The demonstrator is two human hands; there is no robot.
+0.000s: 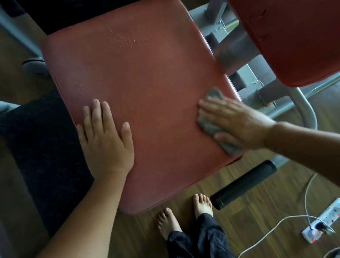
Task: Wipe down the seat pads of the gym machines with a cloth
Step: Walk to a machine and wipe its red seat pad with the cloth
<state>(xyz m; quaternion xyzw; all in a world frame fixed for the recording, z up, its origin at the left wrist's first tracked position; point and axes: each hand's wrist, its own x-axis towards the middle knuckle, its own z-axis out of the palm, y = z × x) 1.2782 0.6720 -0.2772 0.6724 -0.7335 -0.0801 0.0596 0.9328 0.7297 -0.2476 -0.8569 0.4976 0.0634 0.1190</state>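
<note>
Red seat pad (141, 84), worn, with small raised beads near its far edge. Left hand (105, 142) flat on the pad's near-left part, fingers straight, holding nothing. Right hand (236, 124) open, fingers extended, pressing a grey cloth (206, 124) against the pad's right edge. Wood floor (253, 215). Power strip (328, 219) with white cables lower right. Second red pad (293, 19) upper right.

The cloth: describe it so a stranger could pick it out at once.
Find the big red seat pad in the middle. At its right edge the right hand presses the cloth. It is grey and crumpled, the only fabric there.
</note>
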